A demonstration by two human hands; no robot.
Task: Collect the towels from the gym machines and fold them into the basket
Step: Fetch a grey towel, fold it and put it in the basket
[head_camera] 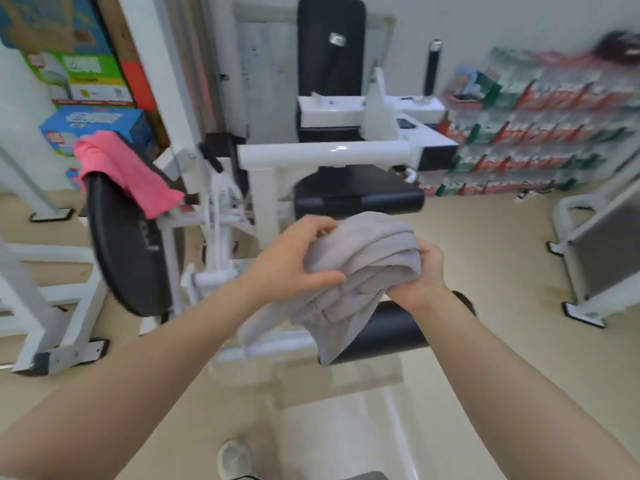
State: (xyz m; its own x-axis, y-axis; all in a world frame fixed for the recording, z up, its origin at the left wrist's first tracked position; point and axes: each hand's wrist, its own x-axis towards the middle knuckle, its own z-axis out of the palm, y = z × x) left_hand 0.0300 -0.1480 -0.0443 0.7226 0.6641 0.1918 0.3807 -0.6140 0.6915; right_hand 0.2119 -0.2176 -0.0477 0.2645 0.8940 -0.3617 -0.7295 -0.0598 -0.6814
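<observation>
Gym machines fill the room, with stacked boxes [93, 81] at the left wall and packed shelves [540, 133] at the right. Both hands bunch a grey towel [360, 271] above the black leg pad [391, 330], probably to gather it for carrying: the left hand [294, 258] grips its top, the right hand [424, 275] clasps its side. A pink towel [121, 171] drapes over the weight plate [128, 244], not yet collected. No basket shows.
</observation>
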